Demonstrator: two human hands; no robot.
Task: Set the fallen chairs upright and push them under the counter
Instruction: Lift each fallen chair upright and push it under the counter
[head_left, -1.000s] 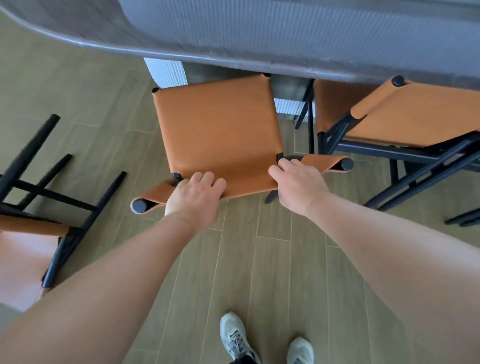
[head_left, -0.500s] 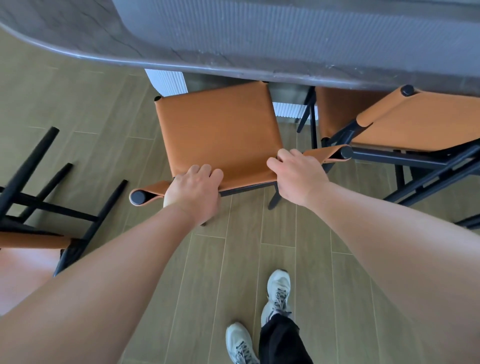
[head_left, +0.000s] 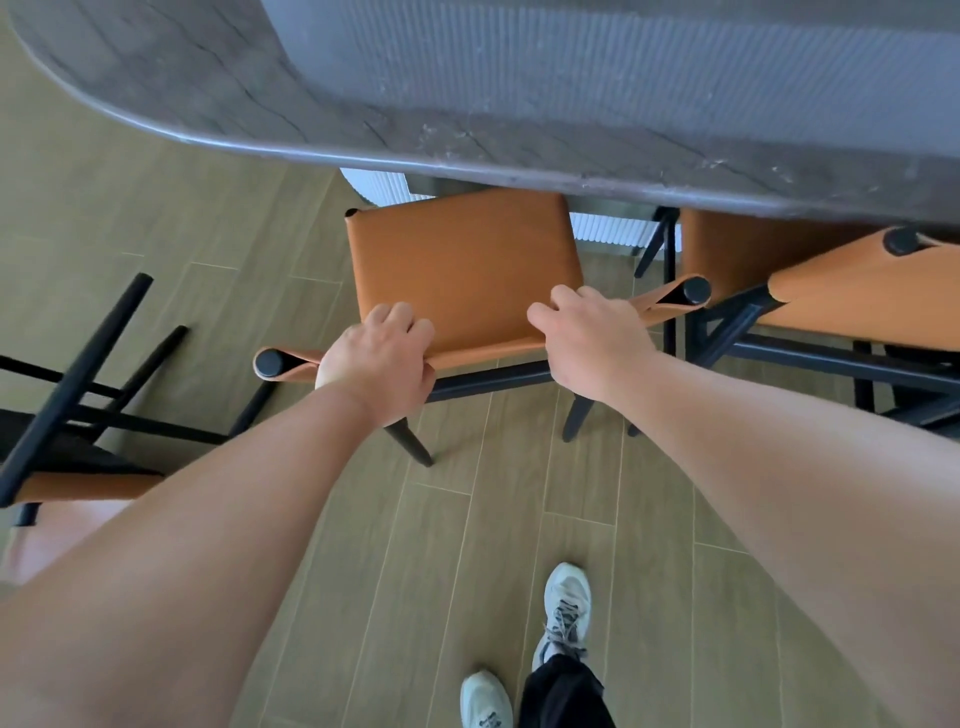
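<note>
Gripping tan leather backrest (head_left: 483, 353): left hand (head_left: 376, 364), right hand (head_left: 592, 343), fingers curled over; seat (head_left: 462, 260) now further under grey stone counter (head_left: 467, 130)

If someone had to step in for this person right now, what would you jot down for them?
Left hand: grips the orange backrest of the middle chair.
Right hand: grips the same backrest, nearer its right end.
Middle chair: upright, the far edge of its seat at the counter edge, most of it not under.
Right chair: upright, partly under the counter.
Left chair: on its side on the floor, legs pointing away.
Done: two chairs stand.
Left: push the middle chair in, perhaps the right one further, then lift the fallen one and slide it under.
</note>
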